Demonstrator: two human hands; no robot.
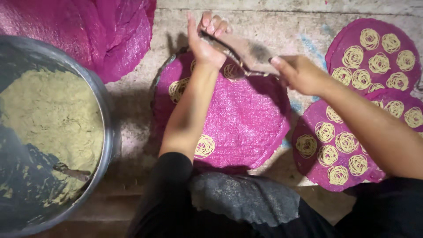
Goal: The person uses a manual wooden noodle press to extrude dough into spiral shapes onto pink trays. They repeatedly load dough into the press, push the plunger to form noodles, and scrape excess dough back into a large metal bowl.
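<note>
Both hands grip a dough press (pixel 246 55) — the left hand (pixel 203 44) closed on its far end, the right hand (pixel 296 72) on the near handle — held over the middle pink mat (pixel 246 123), squeezing out noodle coils. Judging by the gaps, the next coil needs a bare patch. Four coils show there; two full mats right (pixel 374 53) — one pan of dough (pixel 53 128) left.
</note>
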